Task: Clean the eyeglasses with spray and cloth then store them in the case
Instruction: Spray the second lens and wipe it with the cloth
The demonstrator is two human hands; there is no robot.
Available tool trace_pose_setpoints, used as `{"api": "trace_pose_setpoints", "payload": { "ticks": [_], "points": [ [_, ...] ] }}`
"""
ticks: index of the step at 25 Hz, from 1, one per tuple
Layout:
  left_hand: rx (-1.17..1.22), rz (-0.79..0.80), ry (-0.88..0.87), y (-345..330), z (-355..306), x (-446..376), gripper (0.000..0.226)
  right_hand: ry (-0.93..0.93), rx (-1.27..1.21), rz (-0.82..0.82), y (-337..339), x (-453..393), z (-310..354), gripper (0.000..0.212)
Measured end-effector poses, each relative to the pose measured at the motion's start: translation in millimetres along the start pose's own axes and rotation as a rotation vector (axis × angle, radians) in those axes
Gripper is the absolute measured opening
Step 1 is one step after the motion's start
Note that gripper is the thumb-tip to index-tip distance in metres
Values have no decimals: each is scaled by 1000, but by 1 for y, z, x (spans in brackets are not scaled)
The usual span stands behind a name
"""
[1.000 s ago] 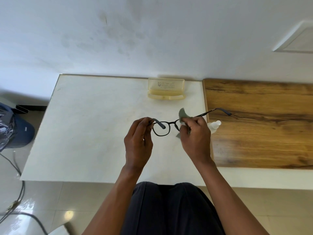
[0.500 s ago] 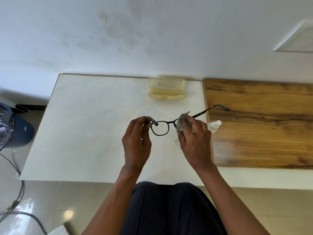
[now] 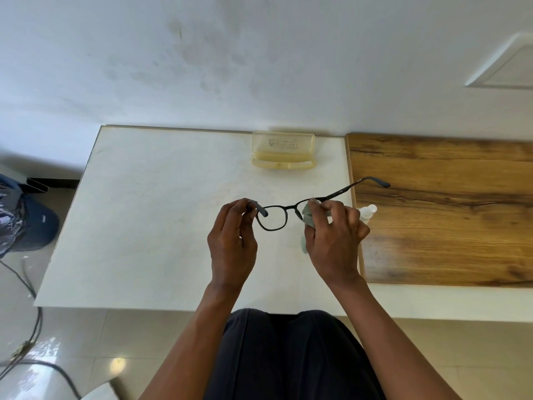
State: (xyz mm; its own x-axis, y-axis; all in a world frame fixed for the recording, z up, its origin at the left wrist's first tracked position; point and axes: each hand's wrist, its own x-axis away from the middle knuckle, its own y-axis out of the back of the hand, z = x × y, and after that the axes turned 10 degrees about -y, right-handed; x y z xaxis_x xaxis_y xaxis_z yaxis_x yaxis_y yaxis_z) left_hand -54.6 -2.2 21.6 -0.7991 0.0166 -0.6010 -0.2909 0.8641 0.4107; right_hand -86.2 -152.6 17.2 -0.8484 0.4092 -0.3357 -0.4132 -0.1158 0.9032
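Note:
I hold black-framed eyeglasses (image 3: 284, 208) above the white table (image 3: 150, 215). My left hand (image 3: 233, 243) pinches the frame's left end at the hinge. With its fingers my right hand (image 3: 334, 241) pinches a grey-green cloth (image 3: 306, 217) round the right lens, which is hidden by it. The right temple arm sticks out over the wooden board. A small white spray bottle (image 3: 367, 212) lies on the table just behind my right hand, mostly hidden. The translucent yellow case (image 3: 282, 150) stands open at the table's far edge.
A wooden board (image 3: 444, 209) covers the table's right part. The wall rises right behind the table. On the floor at the left are a dark blue cap (image 3: 40, 226), a dark bag (image 3: 11, 223) and cables (image 3: 31, 327).
The cloth has shifted under my right fingers on the right lens, from sticking up above the frame to hanging below it. The glasses stay at about the same spot.

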Motion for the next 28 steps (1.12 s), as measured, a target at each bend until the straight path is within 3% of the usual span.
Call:
{"api": "trace_pose_setpoints", "payload": {
  "ticks": [10, 14, 18, 22, 28],
  "points": [
    [0, 0, -8, 1, 2, 0, 20, -19, -40, 101, -2, -1, 0, 50],
    [-2, -11, -2, 2, 4, 1, 33, -1, -117, 82, -2, -2, -9, 44],
    [-12, -16, -3, 2, 5, 4, 36, 14, -96, -10, 0, -4, -18, 22],
    [-20, -4, -21, 2, 3, 1, 37, -52, 0, -97, 1, -5, -19, 24],
    [-38, 5, -14, 0, 2, 0, 22, 30, -20, 115, 0, -4, -9, 40]
  ]
}}
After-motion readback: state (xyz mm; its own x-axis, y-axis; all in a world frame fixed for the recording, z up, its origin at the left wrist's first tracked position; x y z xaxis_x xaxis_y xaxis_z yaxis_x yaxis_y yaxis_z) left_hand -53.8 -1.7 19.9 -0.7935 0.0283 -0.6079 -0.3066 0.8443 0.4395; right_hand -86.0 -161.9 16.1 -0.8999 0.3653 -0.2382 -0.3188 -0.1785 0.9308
